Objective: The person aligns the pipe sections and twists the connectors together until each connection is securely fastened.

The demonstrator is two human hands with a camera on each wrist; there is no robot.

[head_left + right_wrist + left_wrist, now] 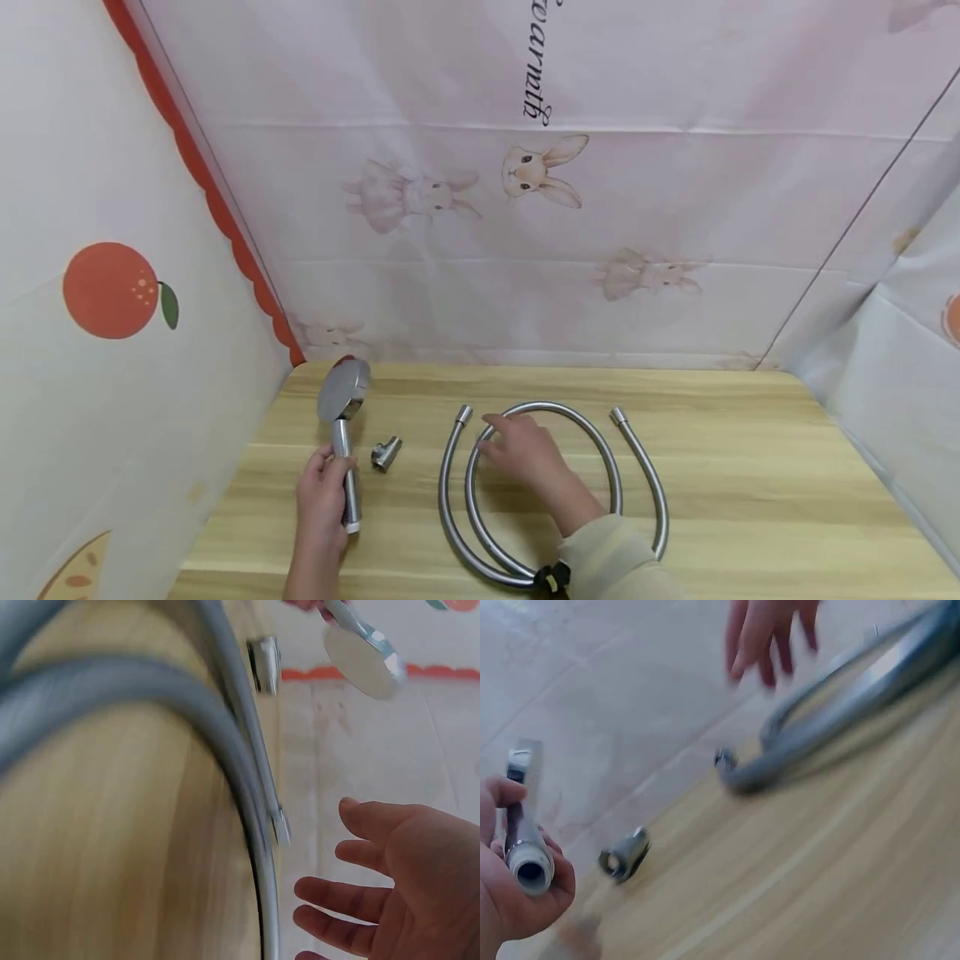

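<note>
At the left of the table in the head view, my left hand (321, 492) grips the handle of a chrome shower head (343, 392), its round face raised. The handle's pale open end (532, 871) faces the left wrist camera. A small chrome tee fitting (386, 454) lies just right of that hand. My right hand (527, 454) hovers over a looped metal shower hose (613, 467), near its left end. In the right wrist view its fingers (337, 894) are spread and hold nothing. Both hose ends have metal connectors.
The wood-grain table (757, 475) meets a pale rabbit-print backdrop (465, 308) at the back. A fruit-print sheet (112, 400) borders the left side, and another pale sheet (900, 400) the right. A black tie (552, 578) sits on the hose near the front.
</note>
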